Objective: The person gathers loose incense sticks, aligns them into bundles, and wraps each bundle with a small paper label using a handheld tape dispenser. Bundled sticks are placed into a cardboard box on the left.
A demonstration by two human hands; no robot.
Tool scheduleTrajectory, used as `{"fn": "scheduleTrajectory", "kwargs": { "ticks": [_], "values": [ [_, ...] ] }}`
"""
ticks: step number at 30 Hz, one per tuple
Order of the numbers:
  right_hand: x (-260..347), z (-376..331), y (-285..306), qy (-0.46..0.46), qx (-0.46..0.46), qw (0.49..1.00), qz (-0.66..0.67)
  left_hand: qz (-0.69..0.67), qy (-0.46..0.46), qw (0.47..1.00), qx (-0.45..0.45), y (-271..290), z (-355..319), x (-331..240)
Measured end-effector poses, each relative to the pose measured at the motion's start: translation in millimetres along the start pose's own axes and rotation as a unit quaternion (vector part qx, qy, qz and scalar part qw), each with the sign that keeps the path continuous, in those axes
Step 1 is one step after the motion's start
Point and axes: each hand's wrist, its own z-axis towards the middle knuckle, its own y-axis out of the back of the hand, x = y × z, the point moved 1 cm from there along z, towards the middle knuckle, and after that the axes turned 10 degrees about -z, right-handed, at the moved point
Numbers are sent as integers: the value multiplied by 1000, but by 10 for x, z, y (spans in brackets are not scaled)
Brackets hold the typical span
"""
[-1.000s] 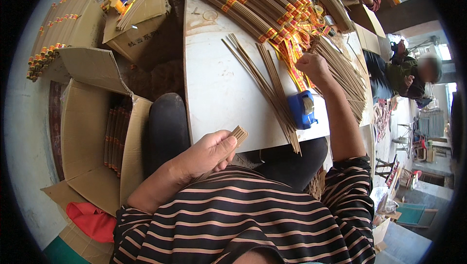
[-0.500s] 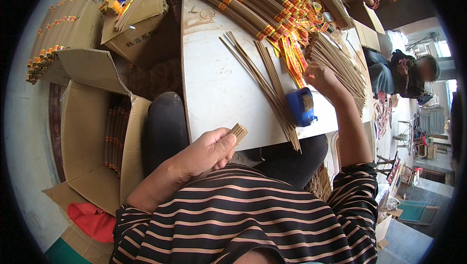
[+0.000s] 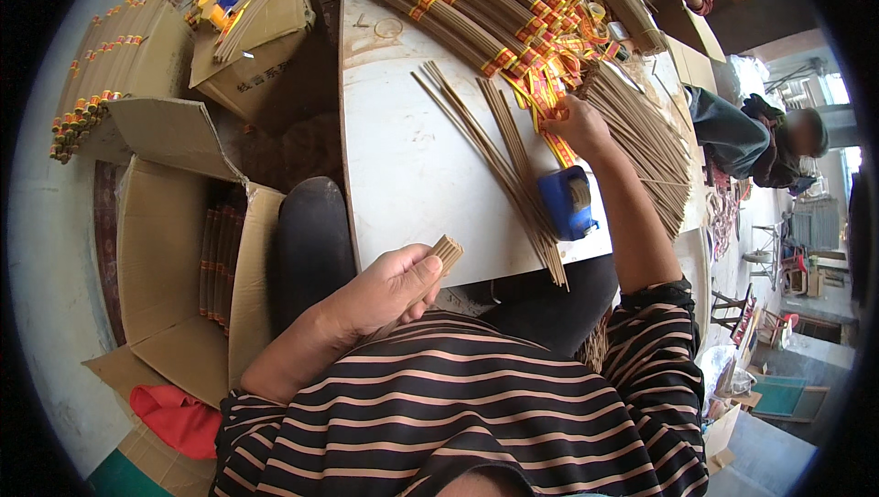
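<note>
My left hand (image 3: pixel 389 291) is wrapped round a bundle of thin brown incense sticks (image 3: pixel 447 252), whose even ends poke out past the thumb in front of my chest. Over the table, my right hand (image 3: pixel 583 128) is closed, thumb and fingers pinching a red-and-yellow label strip (image 3: pixel 559 151) beside a heap of such labels (image 3: pixel 547 87). Just below that hand stands a blue tape dispenser (image 3: pixel 567 206). Loose incense sticks (image 3: pixel 504 172) lie slantwise to its left, some jutting past the table's near edge. A fanned pile of sticks (image 3: pixel 645 153) spreads to the right.
Labelled incense bundles (image 3: pixel 458 7) are stacked at the back of the white table (image 3: pixel 403 176). An open cardboard box (image 3: pixel 165 259) holding bundles stands at my left; more bundles (image 3: pixel 105 66) lie beyond it. Other people sit at the far side and right, one in jeans (image 3: pixel 732 131).
My right hand has moved slightly left and nearer the labels, its fingers now on a strip. The left hand keeps its hold on the incense bundle.
</note>
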Motion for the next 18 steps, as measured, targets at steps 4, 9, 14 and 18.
{"fn": "scheduleTrajectory", "kwargs": {
  "ticks": [4,9,14,18],
  "values": [
    [27,51,-14,9,21,1000,3,3,-4,1000,-3,-3,0,5],
    [-6,-6,36,46,-66,996,43,22,-14,1000,12,-13,-10,30],
    [421,-490,665,112,-151,969,160,24,-37,999,24,-75,-86,34],
    [803,-1351,918,77,-63,937,335,22,-52,998,13,-139,-144,39]
  ]
}}
